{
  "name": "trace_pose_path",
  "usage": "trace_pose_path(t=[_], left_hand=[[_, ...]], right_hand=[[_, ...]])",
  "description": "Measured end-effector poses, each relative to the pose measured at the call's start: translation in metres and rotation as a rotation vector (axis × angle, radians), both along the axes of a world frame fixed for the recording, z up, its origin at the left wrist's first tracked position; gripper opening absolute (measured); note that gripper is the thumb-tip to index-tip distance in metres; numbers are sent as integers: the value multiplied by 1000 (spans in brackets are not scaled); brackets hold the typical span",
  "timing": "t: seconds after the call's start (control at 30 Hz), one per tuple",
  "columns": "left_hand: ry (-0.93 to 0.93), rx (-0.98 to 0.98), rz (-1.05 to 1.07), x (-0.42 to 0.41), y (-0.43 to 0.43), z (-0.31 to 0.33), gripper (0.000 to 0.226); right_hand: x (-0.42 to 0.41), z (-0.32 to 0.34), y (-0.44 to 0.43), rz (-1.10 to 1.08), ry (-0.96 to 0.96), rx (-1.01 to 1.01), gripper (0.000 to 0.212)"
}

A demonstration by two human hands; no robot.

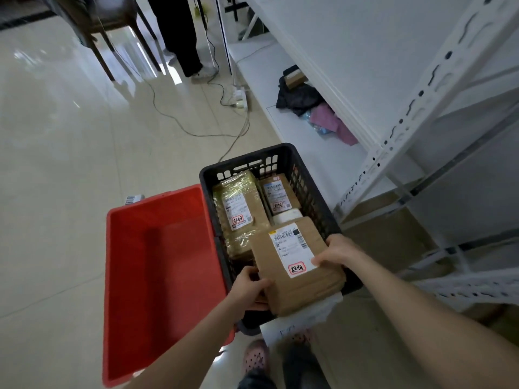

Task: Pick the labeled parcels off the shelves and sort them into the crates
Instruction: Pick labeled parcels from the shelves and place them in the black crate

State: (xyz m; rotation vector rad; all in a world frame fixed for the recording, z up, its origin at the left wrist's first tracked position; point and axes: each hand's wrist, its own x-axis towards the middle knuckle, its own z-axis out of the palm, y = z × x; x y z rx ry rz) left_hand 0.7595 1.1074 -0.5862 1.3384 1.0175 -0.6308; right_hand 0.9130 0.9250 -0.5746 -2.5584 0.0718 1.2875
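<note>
I hold a brown cardboard parcel with a white shipping label and a red-bordered sticker over the near end of the black crate. My left hand grips its near left corner. My right hand pinches its right edge, thumb on the label. Inside the black crate lie a film-wrapped labeled parcel, a smaller labeled parcel and a white item. The red crate stands beside it on the left and holds nothing.
White metal shelves run along the right; a low shelf carries dark and pink cloth and a small box. Cables and a power strip lie on the tiled floor beyond the crates. A person's legs and a chair stand farther back.
</note>
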Motion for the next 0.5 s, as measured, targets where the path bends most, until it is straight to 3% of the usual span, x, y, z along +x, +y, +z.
trace_pose_path(t=[0.13, 0.3, 0.5], left_hand=[[43, 113, -97, -16, 10, -4, 43], [-11, 567, -466, -6, 18, -4, 34], [12, 686, -588, -3, 5, -20, 39]], right_hand=[[-24, -21, 13, -31, 68, 59, 65], [-36, -32, 30, -66, -21, 87, 60], [-42, -48, 30, -94, -70, 65, 64]])
